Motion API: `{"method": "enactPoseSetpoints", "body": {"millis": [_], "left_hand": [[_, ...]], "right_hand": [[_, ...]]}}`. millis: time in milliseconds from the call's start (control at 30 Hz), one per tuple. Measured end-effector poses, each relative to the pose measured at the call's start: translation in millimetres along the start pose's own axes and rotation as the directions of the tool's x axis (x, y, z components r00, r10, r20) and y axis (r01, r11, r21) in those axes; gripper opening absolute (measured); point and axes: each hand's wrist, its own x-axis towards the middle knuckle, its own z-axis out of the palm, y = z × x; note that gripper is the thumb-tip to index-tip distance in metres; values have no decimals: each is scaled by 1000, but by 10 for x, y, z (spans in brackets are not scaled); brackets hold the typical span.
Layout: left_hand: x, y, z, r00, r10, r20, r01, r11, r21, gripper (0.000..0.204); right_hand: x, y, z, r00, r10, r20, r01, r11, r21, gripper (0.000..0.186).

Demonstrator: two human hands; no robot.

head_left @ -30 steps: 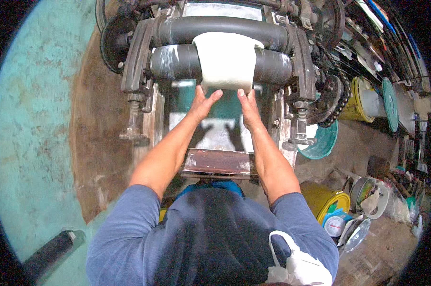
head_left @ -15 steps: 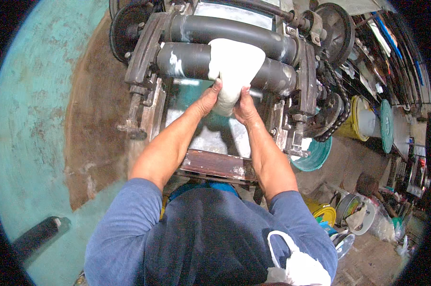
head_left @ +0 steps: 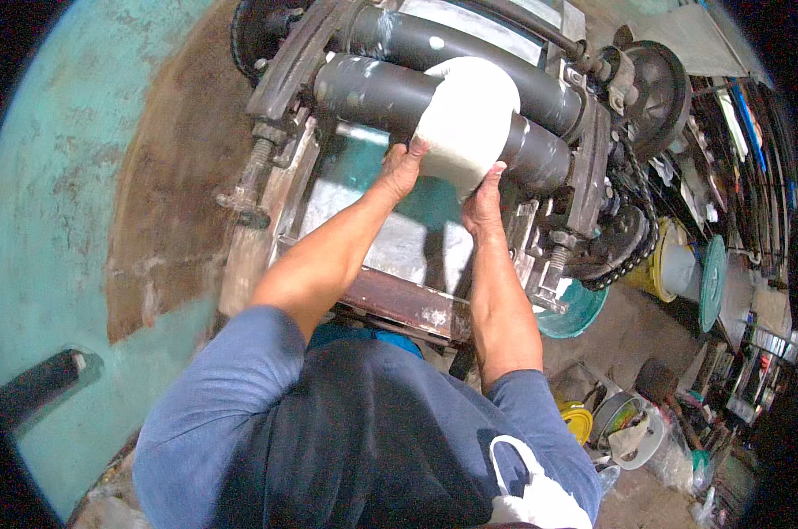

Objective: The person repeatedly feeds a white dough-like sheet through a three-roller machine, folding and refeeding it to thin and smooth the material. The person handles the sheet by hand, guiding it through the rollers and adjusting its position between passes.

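Note:
A thick white sheet of dough [head_left: 471,110] lies over the near dark roller [head_left: 364,93], its upper end reaching the far roller [head_left: 390,40]. Its lower part hangs down toward me in a curve. My left hand [head_left: 401,171] grips the left edge, thumb on the front face and fingers curled behind. Along the right edge, my right hand [head_left: 482,204] holds the dough in the same way, thumb up. Most fingers of both hands are hidden behind the sheet or the palms.
The rollers sit in a metal frame with an adjusting screw [head_left: 262,167] at the left. To the right are a large wheel [head_left: 663,88], a drive chain [head_left: 648,220], a teal basin [head_left: 580,313] and a yellow bucket [head_left: 669,256]. A wooden bar [head_left: 408,304] crosses in front of me.
The dough has spread wider and sits higher across the rollers, where before it was folded narrow at its lower end. My hands have moved apart. The whole view has tilted.

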Motion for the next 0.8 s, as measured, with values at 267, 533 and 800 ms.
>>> {"method": "enactPoseSetpoints", "body": {"millis": [267, 533, 800], "left_hand": [[145, -213, 108, 978, -41, 204, 90, 967, -237, 118], [-105, 406, -198, 886, -18, 464, 175, 939, -297, 101], [-353, -394, -571, 985, -169, 44, 161, 977, 141, 103]], "right_hand": [[30, -152, 19, 999, -17, 36, 20, 997, -73, 107], [-46, -196, -251, 998, 29, -62, -23, 996, 88, 75], [-660, -337, 300, 853, -509, 119, 499, 725, -475, 66]]}}
